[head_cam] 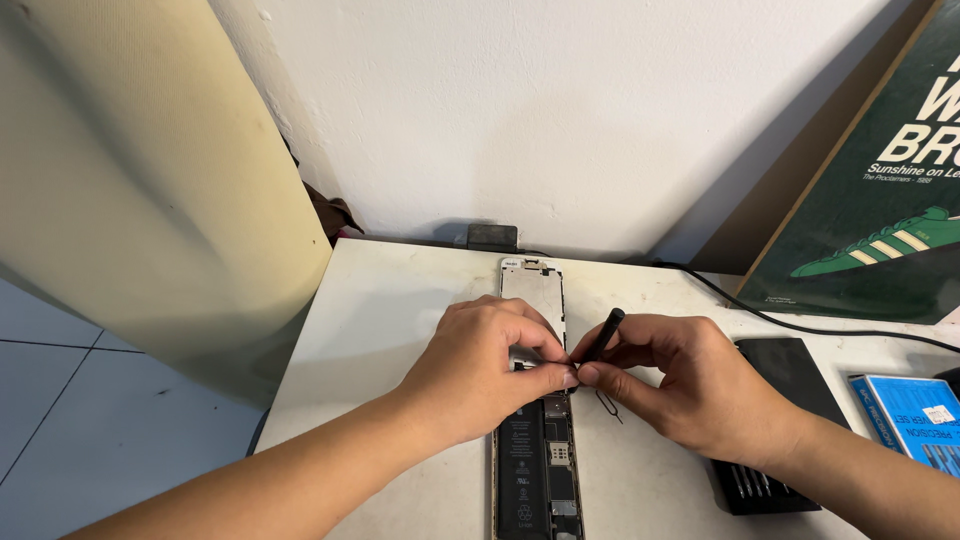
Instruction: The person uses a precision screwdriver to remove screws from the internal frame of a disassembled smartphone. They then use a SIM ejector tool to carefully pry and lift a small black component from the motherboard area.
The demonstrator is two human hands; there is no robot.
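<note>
Phone (537, 470) lies opened up on the white table (380, 330), its lifted screen panel (533, 285) hinged away toward the wall. Your left hand (480, 370) pinches a small part at the top of the body; keep that pinch steady. Your right hand (690, 385) grips the black screwdriver (603, 335); hold it upright and press lightly.

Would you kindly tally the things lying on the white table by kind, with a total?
Opened gold-edged phone body with black battery: 1
Detached white phone screen panel: 1
Thin black screwdriver, in the right hand's grip: 1
Black tool case holding driver bits: 1
Blue flat box: 1
Black cable: 1
Bent wire pin: 1
Total: 7
</note>
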